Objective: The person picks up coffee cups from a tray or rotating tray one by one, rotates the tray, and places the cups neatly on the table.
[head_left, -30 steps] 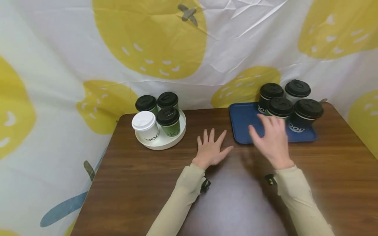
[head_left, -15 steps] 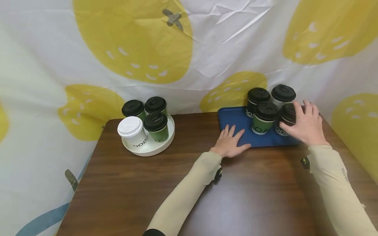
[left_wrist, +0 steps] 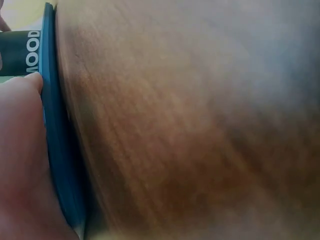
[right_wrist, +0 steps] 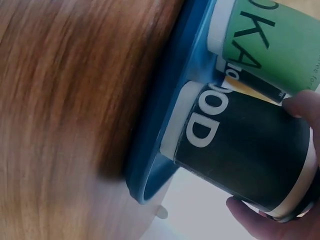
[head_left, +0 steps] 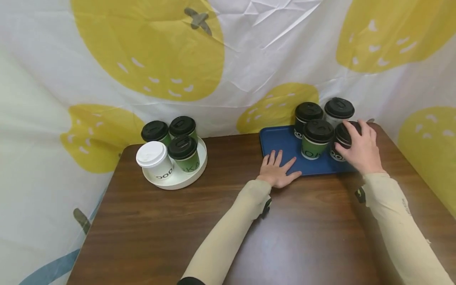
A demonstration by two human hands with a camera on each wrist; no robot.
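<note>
My right hand (head_left: 365,152) holds a black paper cup (right_wrist: 240,145) with a black lid near its top, thumb on one side and fingers on the other. The cup stands on a blue tray (head_left: 278,138), at its front right. Beside it are a green paper cup (head_left: 310,148), another black cup (head_left: 302,118) and a white cup (head_left: 336,114), all with black lids. My left hand (head_left: 278,172), fingers spread, rests at the tray's near left edge. In the left wrist view, the thumb (left_wrist: 25,95) lies along the tray's rim.
On the left of the brown wooden table (head_left: 171,221), a round white tray (head_left: 194,174) bears a white cup with a white lid (head_left: 154,158) and several green cups (head_left: 189,160) with black lids. A fruit-patterned cloth (head_left: 242,67) hangs right behind the table.
Both hands have moved to the right: the left onto the blue tray's near edge, the right past the green cup to the front-right black cup, which it now grips. The view has shifted too.
</note>
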